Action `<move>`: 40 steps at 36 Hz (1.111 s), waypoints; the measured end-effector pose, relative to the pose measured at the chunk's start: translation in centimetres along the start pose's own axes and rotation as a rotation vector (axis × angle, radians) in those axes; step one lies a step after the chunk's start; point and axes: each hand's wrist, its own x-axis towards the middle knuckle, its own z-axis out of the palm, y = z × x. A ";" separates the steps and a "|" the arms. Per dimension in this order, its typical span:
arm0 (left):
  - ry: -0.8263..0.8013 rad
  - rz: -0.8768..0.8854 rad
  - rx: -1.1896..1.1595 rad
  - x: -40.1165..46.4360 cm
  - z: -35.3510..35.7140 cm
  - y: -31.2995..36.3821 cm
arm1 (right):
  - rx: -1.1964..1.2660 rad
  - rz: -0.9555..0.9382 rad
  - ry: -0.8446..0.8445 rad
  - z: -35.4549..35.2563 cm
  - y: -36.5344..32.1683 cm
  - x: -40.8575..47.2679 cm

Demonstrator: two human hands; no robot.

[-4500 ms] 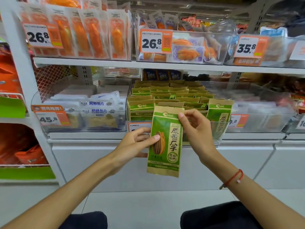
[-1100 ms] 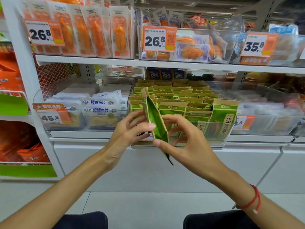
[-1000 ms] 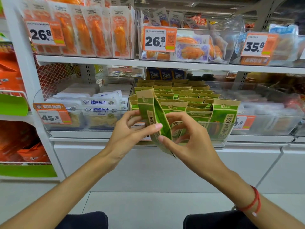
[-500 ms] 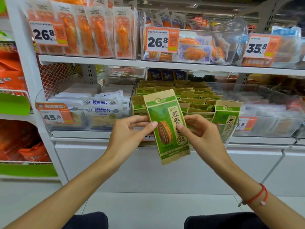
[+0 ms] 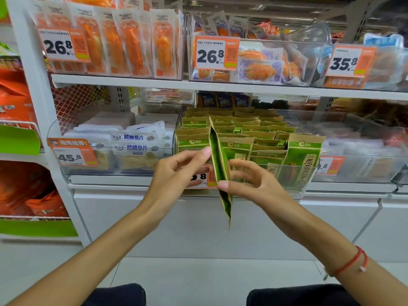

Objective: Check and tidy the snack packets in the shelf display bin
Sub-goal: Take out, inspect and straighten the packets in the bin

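Both hands hold one green packet point(image 5: 221, 171) edge-on in front of the bin. The left hand point(image 5: 174, 173) pinches its upper edge with the fingertips; the right hand point(image 5: 254, 184) grips its lower part between thumb and fingers. Behind it, the clear bin point(image 5: 304, 188) on the shelf point(image 5: 132, 180) holds rows of matching packets point(image 5: 254, 131).

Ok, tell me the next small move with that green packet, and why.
Probably turn the packet face-on again, then slot it upright into the bin. Right now it is edge-on to the camera, pinched between the left hand and right hand, in front of the bin, whose other packets face forward.
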 end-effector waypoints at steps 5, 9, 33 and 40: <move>-0.163 -0.119 0.029 0.2 -0.4 -0.2 | 0.040 0.013 -0.098 -0.2 0.3 -0.1; -0.152 -0.162 -0.018 0.3 -0.5 -0.2 | -0.013 -0.030 -0.149 -0.2 0.2 -0.4; -0.124 -0.146 0.111 0.1 0.6 -1.2 | 0.050 -0.397 0.159 -0.2 0.0 -0.4; -0.025 -0.111 0.029 0.0 0.2 -0.7 | -0.053 -0.403 0.035 -0.2 0.0 -0.6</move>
